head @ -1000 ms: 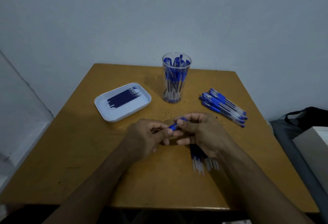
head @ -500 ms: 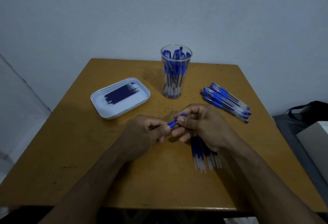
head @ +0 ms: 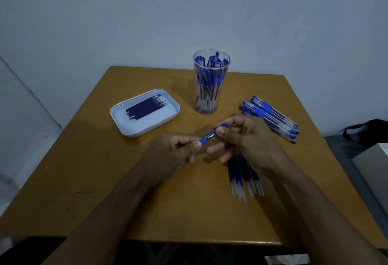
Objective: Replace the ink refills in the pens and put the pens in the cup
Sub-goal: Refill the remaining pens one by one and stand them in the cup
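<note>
A slim pen (head: 212, 134) with a clear plastic barrel and blue ends is held above the middle of a square, matt ochre table (head: 88, 180). Its near end is pinched by the curled thumb and fingers of the left hand (head: 168, 153); its far end is gripped by the curled fingers of the right hand (head: 249, 141). A tall, clear, cylindrical cup (head: 211, 82) stands upright at the far edge, packed with blue-capped pens. To its left, a shallow white tray (head: 144, 127) with rounded corners holds a row of thin dark refills (head: 146, 107). A heap of capped pens (head: 270, 118) lies at the right. Thin refills with translucent ends (head: 245, 180) lie in a loose bundle on the table beneath the right wrist.
</note>
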A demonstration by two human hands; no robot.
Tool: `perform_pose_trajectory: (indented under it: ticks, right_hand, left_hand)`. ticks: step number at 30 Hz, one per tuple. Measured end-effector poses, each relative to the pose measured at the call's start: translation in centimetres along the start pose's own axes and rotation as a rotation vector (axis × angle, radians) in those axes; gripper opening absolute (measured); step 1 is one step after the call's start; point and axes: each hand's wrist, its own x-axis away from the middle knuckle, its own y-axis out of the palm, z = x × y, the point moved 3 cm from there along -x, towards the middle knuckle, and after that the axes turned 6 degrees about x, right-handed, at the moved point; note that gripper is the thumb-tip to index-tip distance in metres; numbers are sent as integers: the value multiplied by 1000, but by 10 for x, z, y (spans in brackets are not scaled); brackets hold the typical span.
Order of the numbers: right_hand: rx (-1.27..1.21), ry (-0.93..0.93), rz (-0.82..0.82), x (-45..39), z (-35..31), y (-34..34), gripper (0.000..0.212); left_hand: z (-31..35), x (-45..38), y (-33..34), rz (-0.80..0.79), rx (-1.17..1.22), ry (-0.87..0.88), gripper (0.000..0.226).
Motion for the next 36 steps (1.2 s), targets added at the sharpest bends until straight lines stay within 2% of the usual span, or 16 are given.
perform_pose_trajectory:
  ticks: [2, 5, 7, 9, 12, 15, 17, 23, 25, 27, 29, 30, 31, 33, 36]
  right_hand:
    - [83, -59, 146, -1, 0, -4, 15]
    - [465, -151, 340, 0, 3, -11, 16]
    - [646, -186, 319, 3, 4, -4, 20]
    - [856, -225, 228, 5, 6, 11, 23]
    - [1159, -205, 135, 7, 8, 29, 24]
    - [1299, -151, 121, 8, 2, 35, 13]
    - [1362, -152, 87, 9, 0, 38, 17]
    - [1423, -192, 2, 5, 9, 36, 36]
    - [1360, -194, 38, 4, 9, 31, 39]
    - [1176, -207, 171, 4, 6, 23, 32]
    - [886, -152, 264, 5, 3, 14, 19]
    - [716, -91, 259, 5, 3, 11, 22]
    - [583, -24, 242, 5, 3, 10, 33]
    - [476, 93, 204, 8, 1, 12, 53]
    - [470, 143, 176, 10, 1, 13, 52]
  left_hand:
    - [-1, -1, -1, 91, 65, -25, 18]
    - [-1, -1, -7, 327, 98, -3, 15]
    - [-2, -1, -13, 463, 113, 11, 15]
    - [-4, -1, -16, 525, 120, 11, 15]
    - [-5, -1, -15, 514, 81, 14, 17]
    - [-2, 1, -10, 447, 26, 39, 19]
    - [-2, 1, -8, 430, 17, 41, 19]
    - [3, 3, -5, 373, -29, 60, 15]
    - [3, 4, -3, 330, -101, 87, 16]
    - [1, 5, -2, 289, -158, 122, 19]
    - [0, 5, 1, 261, -229, 193, 22]
    - [0, 5, 3, 250, -281, 248, 24]
    - [2, 6, 5, 242, -338, 312, 26]
    - [6, 7, 9, 217, -444, 427, 28]
    - [6, 7, 10, 186, -502, 475, 30]
